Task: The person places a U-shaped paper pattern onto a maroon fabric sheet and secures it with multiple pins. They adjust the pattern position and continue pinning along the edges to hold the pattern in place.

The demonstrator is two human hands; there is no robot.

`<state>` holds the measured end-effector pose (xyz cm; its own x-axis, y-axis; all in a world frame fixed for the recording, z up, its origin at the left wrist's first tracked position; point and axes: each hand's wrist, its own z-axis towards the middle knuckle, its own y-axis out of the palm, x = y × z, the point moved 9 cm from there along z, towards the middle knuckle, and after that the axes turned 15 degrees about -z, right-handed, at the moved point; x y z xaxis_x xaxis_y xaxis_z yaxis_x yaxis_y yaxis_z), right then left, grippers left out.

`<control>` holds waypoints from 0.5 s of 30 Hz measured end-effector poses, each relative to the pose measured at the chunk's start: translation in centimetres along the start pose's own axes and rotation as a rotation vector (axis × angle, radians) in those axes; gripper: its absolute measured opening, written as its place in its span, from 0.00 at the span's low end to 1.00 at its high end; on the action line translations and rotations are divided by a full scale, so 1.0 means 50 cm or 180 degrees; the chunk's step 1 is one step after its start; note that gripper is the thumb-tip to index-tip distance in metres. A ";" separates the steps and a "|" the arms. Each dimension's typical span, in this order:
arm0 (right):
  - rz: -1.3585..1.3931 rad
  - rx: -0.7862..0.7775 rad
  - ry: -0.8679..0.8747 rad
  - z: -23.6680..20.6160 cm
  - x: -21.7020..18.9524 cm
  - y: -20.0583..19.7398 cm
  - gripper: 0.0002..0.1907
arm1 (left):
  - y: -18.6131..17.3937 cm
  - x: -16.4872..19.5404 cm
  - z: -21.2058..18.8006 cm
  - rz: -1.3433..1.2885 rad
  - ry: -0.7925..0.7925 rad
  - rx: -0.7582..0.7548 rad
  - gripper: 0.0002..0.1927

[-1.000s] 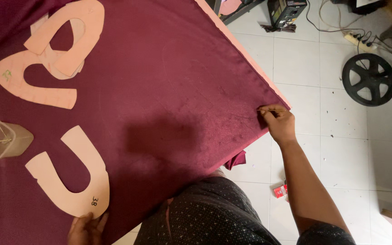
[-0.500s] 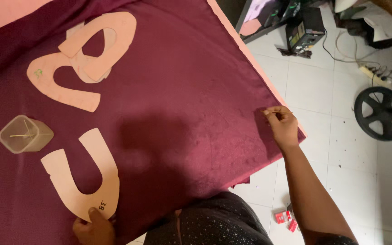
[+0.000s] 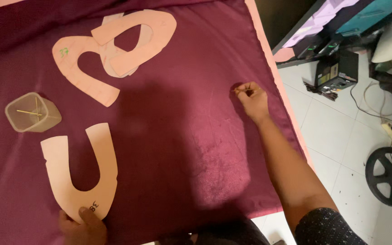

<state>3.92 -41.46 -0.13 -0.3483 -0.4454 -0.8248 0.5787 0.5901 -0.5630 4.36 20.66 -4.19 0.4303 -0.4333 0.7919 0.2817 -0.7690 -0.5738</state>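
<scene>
Right grip: pinched nearly closed, right hand (image 3: 252, 99) with thumb and forefinger pressed on a thin yellowish pin (image 3: 240, 91), knuckles resting on the maroon cloth (image 3: 191, 136).
Pin axis: roughly level across the view, free end pointing left, away from the cloth's right edge.
Left grip: flat, not curled; left hand (image 3: 83, 225) with fingertips pressed on the bottom curve of the U-shaped paper pattern (image 3: 80, 174), nothing clasped.
Pattern axis: long axis near upright in the view, both arms of the U running away from the left hand toward the clear pin cup (image 3: 31, 112).
Key relation: pattern well apart from the pin, down and to the left of the right hand, bare cloth between; left hand already on it, so nearer by far.
Pin cup: just above the U's left arm, a few thin pins inside, closer to the left hand.
Other patterns: overlapping pink paper pieces (image 3: 114, 50) near the cloth's far edge, untouched.
Bench: pink bench edge (image 3: 268, 59) just right of the right hand.
</scene>
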 end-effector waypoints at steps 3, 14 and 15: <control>-0.0055 0.0004 -0.0116 0.037 -0.011 0.023 0.05 | -0.001 0.007 0.003 0.0104 0.0135 0.0007 0.28; -0.0658 -0.0187 -0.0211 0.080 0.002 0.054 0.05 | -0.001 -0.018 0.006 0.0535 0.1183 0.0252 0.34; -0.0591 -0.0210 -0.0223 0.082 0.003 0.057 0.05 | -0.003 -0.025 0.004 0.0422 0.1081 0.0263 0.33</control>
<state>8.56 -42.62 -1.67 -0.3909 -0.5949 -0.7023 0.4591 0.5353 -0.7090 3.97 21.40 -5.14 0.1626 -0.6685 0.7257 0.3168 -0.6612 -0.6801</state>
